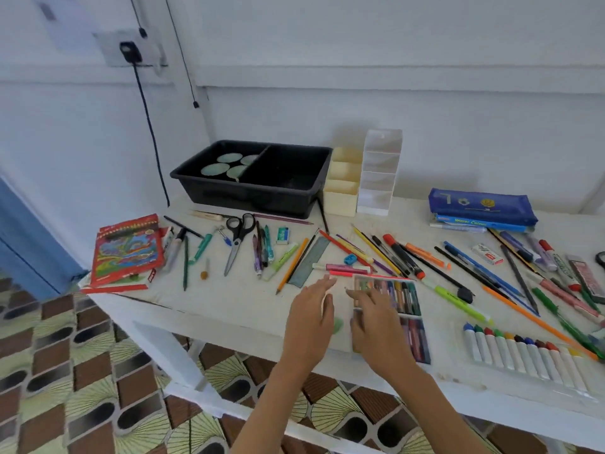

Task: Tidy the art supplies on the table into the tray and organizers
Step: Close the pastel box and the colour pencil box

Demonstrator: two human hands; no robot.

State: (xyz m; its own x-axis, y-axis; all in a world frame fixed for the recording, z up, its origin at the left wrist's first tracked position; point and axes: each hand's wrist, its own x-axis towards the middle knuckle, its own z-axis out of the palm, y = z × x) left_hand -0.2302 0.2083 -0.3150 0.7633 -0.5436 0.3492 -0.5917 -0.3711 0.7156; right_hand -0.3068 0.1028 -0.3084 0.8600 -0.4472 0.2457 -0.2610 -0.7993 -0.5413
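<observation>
— since both hands are already at the pastel box [393, 294], what's the tidy way to lift it?
— keep it flat, i'd say, with one hand at each short end. the left hand [311, 306] hovers just beside the box's left end, fingers straight and holding nothing. the right hand [373, 319] lies over the near left corner, fingers loose and spread, not clenched. whether it presses the box i cannot tell, as it's blurred.
— why flat?
— the box is open. it holds one row of sticks in many colours, and some look worn. tip it and they would likely spill.
— and the dark piece nearer the edge?
— that's a lid or a second tier [417, 342], i can't tell which. it touches the box's near side and sits partly under the right hand. if it's a lid, closing it first would be safer.
— where does the box lie?
— on the table [229, 299], near the front edge. pens and pencils are strewn just behind it and to its right, so lift it straight up rather than dragging it through them.
— where should it go?
— to the tray [252, 194], back left and well apart from the box. its right half looks bare, and green discs [214, 168] lie in the left half. the organizers [343, 191] beside it seem too narrow for a box.
</observation>
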